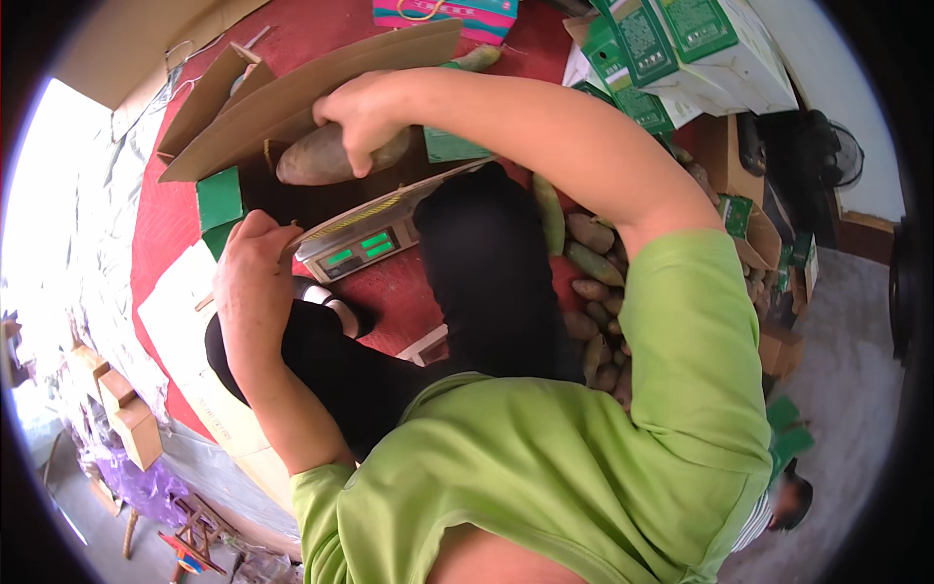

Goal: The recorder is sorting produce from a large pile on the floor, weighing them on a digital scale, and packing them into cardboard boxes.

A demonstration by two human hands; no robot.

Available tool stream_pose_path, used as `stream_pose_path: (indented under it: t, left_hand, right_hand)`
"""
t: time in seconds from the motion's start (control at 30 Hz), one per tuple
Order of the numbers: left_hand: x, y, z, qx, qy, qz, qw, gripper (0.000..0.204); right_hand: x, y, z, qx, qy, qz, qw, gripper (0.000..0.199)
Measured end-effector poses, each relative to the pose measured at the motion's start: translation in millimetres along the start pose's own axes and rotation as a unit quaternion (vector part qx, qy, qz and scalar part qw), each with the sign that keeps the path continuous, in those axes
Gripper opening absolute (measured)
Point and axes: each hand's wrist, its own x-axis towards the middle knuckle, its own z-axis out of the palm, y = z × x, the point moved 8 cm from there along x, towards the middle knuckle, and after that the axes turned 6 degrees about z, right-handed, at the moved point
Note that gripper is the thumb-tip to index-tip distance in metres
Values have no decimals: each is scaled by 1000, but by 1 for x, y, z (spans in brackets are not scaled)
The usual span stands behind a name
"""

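Note:
My right hand [365,112] reaches across to the left, its fingers and thumb closed round a large, long brownish tuber [309,161]. That tuber is over an open cardboard box with its long far flap [311,92] raised and green printed end flaps [222,198]. My left hand [255,263] is at the near left corner of the box, fingers bent on the edge of the near flap. Just beside it is a digital scale [358,251] with lit green displays, partly hidden by the flap. My fingertips on the far side of the tuber are hidden.
On the red floor covering [394,316], a pile of brown and greenish tubers [593,277] lies right of my knee. Green and white cartons [720,68] are stacked at the far right, near a black fan [837,151]. Another person [786,501] is at the lower right.

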Motion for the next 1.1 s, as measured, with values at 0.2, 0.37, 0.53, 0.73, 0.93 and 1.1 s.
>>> stream_pose_path:
  t: [0.2,0.37,0.53,0.73,0.93,1.1]
  left_hand:
    - [1,2,1,0,-6,3,1000,13]
    - [0,0,1,-10,-21,-5,1000,12]
    - [1,6,3,15,-16,-12,1000,13]
    - [7,12,3,18,-22,-8,1000,13]
    - [10,10,6,-5,-36,-19,999,17]
    - [8,7,5,-1,-38,-38,999,19]
  right_hand:
    - [19,11,49,-108,-133,20,985,75]
    - [-3,21,9,103,-4,-82,991,58]
    - [-91,83,-52,461,86,-88,879,58]
    - [-139,273,69,405,399,162,807,30]
    - [-159,397,316,364,302,391,790,55]
    - [-176,377,380,292,212,541,760,81]
